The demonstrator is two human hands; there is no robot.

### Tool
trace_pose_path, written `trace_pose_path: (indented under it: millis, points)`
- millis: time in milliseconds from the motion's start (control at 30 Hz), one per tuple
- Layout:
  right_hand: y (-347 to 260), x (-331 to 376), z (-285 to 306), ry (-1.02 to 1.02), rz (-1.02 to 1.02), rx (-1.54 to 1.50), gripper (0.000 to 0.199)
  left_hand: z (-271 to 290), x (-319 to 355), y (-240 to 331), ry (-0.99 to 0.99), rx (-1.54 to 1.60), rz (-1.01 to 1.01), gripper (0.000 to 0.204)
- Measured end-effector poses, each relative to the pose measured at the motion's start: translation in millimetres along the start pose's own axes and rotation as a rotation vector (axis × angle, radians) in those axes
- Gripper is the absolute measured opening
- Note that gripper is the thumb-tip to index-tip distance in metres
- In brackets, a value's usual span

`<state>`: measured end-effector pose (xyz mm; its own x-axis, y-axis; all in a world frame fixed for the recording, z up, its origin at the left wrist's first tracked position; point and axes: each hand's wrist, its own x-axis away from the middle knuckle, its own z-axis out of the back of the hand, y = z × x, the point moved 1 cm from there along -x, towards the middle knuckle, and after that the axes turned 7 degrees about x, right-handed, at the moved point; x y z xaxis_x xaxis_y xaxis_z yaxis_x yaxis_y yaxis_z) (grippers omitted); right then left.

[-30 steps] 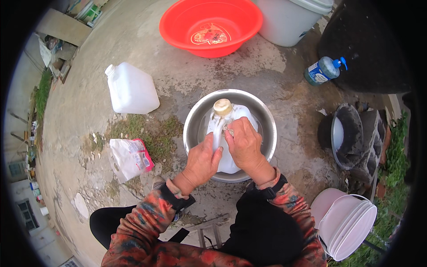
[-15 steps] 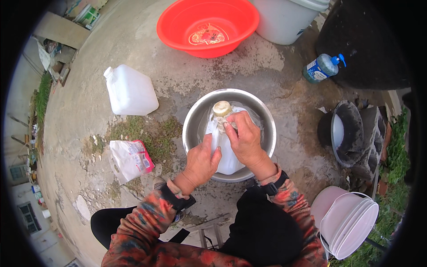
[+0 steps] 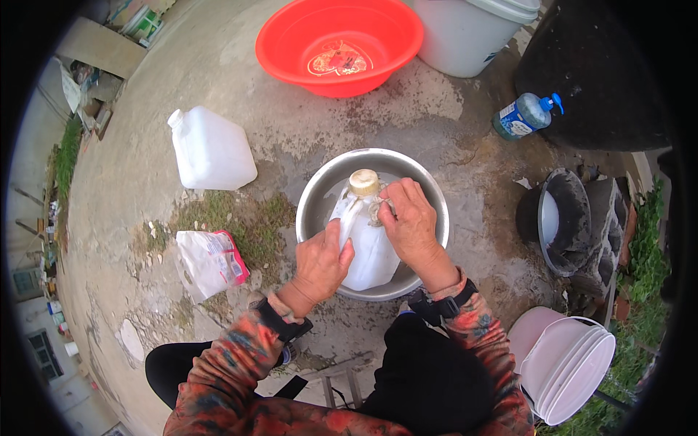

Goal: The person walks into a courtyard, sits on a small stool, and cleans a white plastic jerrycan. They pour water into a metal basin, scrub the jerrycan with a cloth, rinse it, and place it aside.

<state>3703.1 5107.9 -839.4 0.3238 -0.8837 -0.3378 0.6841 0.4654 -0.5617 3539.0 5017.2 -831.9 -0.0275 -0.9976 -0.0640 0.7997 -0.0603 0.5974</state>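
Note:
A white plastic jug (image 3: 368,263) with a yellowish round cap (image 3: 363,182) leans in a round metal basin (image 3: 309,211) between my knees. My left hand (image 3: 320,263) grips the jug's near left side, thumb and fingers against its handle area. My right hand (image 3: 413,227) pinches a crumpled beige-grey scrubbing rag (image 3: 376,211) beside the jug's neck, just below the cap. Part of the rag is hidden under my fingers, so its exact kind is unclear. Some liquid shows in the basin around the jug.
Beyond the basin sits a red plastic basin (image 3: 283,62) beside a white bucket (image 3: 454,40). A second white jug (image 3: 214,149) and a pink-white bag (image 3: 211,263) lie left. Right are a blue-pump soap bottle (image 3: 522,118), a black bucket (image 3: 568,240) and a pink bucket (image 3: 560,363).
My right hand has shifted right with the rag, from in front of the jug's neck to its right side. My left hand has slid slightly left and down, and more of the jug shows.

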Motion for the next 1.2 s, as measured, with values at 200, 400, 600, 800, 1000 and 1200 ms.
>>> trace_pose_path:
  millis: [200,400,600,800,1000,1200]
  points:
    - [28,-17,-4,-0.053,-0.093,-0.023,0.016,1,-2,2,-0.025,-0.078,-0.073,0.037]
    - [-10,16,-1,0.072,-0.042,-0.079,0.017,8,-9,6,-0.076,-0.16,-0.031,0.033]
    - [-10,9,-2,0.142,0.06,-0.119,0.021,6,-10,15,-0.105,-0.156,-0.04,0.031]
    - [3,5,-4,0.114,-0.205,-0.245,0.019,7,-16,17,-0.11,-0.173,-0.009,0.031]
    - [2,13,-2,0.13,-0.014,-0.13,0.019,6,-15,16,-0.132,-0.189,-0.004,0.032]
    - [0,14,20,0.074,-0.08,-0.151,0.019,23,-23,2,-0.108,-0.26,-0.199,0.038]
